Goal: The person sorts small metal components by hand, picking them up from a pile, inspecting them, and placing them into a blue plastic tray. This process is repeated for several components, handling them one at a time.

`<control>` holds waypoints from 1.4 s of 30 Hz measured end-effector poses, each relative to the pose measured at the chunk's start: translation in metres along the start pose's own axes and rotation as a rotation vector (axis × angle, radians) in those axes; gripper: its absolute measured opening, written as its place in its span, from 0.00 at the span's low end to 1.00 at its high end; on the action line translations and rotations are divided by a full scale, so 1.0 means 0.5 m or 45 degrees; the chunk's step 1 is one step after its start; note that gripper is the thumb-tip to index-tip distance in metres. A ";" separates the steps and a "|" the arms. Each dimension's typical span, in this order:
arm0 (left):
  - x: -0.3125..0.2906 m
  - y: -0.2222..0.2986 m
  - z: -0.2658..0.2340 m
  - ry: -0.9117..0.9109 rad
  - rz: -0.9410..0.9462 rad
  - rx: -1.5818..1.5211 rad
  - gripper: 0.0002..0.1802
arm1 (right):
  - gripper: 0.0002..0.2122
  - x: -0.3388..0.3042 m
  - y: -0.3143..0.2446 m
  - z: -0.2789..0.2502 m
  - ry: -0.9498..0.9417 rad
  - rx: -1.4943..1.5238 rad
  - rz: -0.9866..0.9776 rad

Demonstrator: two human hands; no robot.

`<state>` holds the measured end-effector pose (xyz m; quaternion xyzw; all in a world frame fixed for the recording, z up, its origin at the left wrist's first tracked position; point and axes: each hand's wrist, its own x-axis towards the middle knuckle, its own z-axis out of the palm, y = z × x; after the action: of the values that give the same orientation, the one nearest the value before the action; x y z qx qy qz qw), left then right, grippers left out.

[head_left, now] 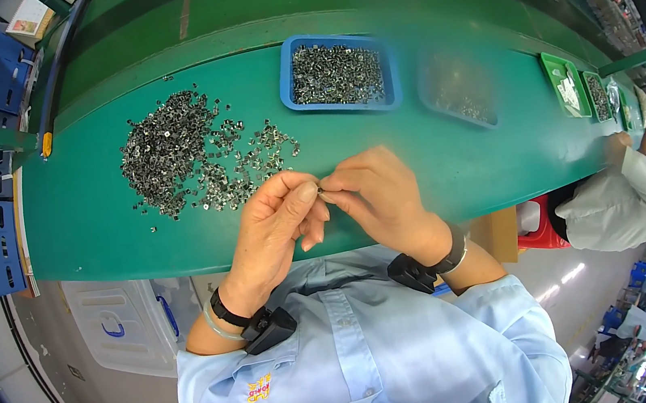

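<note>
While both hands meet above the near edge of the green table (97, 223), I see a very small dark metal piece (321, 193) pinched between them; it is too small to tell its shape. My left hand (277, 224) closes thumb and forefinger on it from the left, and my right hand (379, 194) grips it from the right with curled fingers, so the fingertips of both hands almost touch. To the left, beyond the hands, a loose heap of small shiny metal parts (186, 150) lies spread on the table. Straight beyond the hands stands a blue tray (287, 84) filled with the same kind of parts, and beside it to the right a clear tray (456, 94), blurred. Between heap, trays and hands the green surface is open. Further right along the table, another person in a white coat (624, 198) sits near green trays (565, 84).
</note>
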<state>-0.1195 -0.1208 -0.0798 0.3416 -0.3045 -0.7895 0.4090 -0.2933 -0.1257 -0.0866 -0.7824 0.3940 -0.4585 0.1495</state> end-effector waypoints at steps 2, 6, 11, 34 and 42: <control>0.001 0.000 0.000 0.008 -0.011 -0.019 0.09 | 0.11 0.002 -0.001 0.003 0.026 -0.055 -0.057; 0.003 -0.003 -0.001 -0.012 -0.023 -0.102 0.08 | 0.10 -0.004 -0.001 0.008 0.044 -0.031 -0.020; 0.006 -0.011 -0.010 -0.054 -0.035 -0.205 0.08 | 0.10 -0.006 -0.003 0.011 0.060 -0.008 -0.006; 0.003 -0.008 -0.003 -0.057 -0.003 -0.175 0.08 | 0.10 -0.001 -0.003 -0.001 0.031 0.024 -0.046; 0.006 -0.012 -0.003 -0.072 0.020 -0.173 0.08 | 0.10 -0.001 -0.004 0.000 0.061 0.023 -0.036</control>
<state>-0.1222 -0.1208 -0.0858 0.2880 -0.2644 -0.8144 0.4288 -0.2924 -0.1241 -0.0854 -0.7754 0.3821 -0.4827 0.1407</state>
